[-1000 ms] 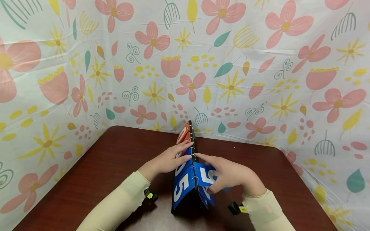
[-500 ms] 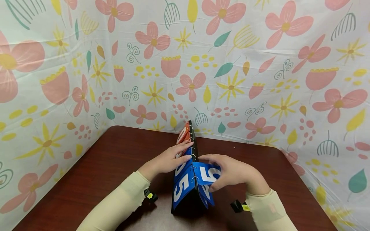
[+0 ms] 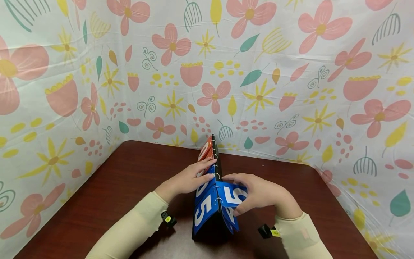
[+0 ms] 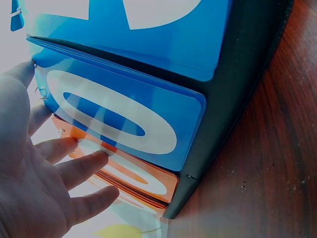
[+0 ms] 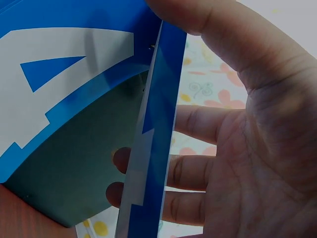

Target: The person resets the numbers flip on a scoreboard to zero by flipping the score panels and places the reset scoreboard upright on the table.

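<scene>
A flip scoreboard with a black stand [image 3: 211, 235] is propped like a tent, its ring-bound ridge running away from me. On its left side, a blue 5 card [image 3: 207, 212] lies nearest; a blue 0 card [image 4: 188, 124] and an orange 0 card [image 4: 168, 181] follow. My left hand [image 3: 184, 180] rests on the ridge, fingers spread over the far cards. My right hand [image 3: 263, 194] holds a raised blue 5 card [image 3: 228, 196] between thumb and fingers; the right wrist view shows this card [image 5: 156, 134] nearly edge-on. Under it, a blue 4 card [image 5: 99, 42] hangs against the stand.
The scoreboard stands on a dark reddish-brown table [image 3: 145, 162]. A white curtain [image 3: 194, 90] with a flower print hangs behind the table and along its sides. Black wrist cameras [image 3: 265, 231] stick out below both wrists.
My right hand has shifted slightly right, and more of the raised 5 card and the 4 card under it shows. My left hand stays in place on the ridge.
</scene>
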A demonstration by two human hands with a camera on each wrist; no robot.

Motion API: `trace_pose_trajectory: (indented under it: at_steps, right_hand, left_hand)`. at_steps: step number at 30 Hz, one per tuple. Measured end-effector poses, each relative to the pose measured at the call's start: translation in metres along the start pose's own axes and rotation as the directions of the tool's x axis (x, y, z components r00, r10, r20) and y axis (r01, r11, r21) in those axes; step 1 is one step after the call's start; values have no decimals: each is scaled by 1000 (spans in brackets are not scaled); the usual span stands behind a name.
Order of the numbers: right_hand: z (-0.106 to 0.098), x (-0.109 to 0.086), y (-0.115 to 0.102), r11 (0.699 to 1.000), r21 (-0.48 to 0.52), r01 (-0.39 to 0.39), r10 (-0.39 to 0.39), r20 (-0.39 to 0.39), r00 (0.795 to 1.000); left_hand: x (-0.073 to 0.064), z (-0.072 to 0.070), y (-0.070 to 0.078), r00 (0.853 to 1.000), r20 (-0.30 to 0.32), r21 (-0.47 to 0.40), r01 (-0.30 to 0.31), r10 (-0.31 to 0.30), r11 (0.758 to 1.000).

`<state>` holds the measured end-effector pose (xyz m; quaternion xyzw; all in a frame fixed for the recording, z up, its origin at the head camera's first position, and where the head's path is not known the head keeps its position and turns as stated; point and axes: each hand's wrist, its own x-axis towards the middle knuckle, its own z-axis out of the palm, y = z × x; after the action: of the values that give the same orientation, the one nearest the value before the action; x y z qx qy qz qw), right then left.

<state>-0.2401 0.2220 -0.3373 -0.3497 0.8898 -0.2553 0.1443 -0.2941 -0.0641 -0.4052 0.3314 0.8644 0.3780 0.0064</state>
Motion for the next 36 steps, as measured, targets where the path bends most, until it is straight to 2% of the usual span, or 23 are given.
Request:
trace_pose_trajectory:
  at_steps: [22,36]
  right_hand:
    - [2,0,-1,1000,11,-16,16,8,1000]
    - [2,-1,0,1000,7,-22,22,-2,1000]
  left_hand:
    - [-1,0,0,1000,-1,-3,24,-24,1000]
    - [-1,1,-1,1000,-2,0,13,-13,1000]
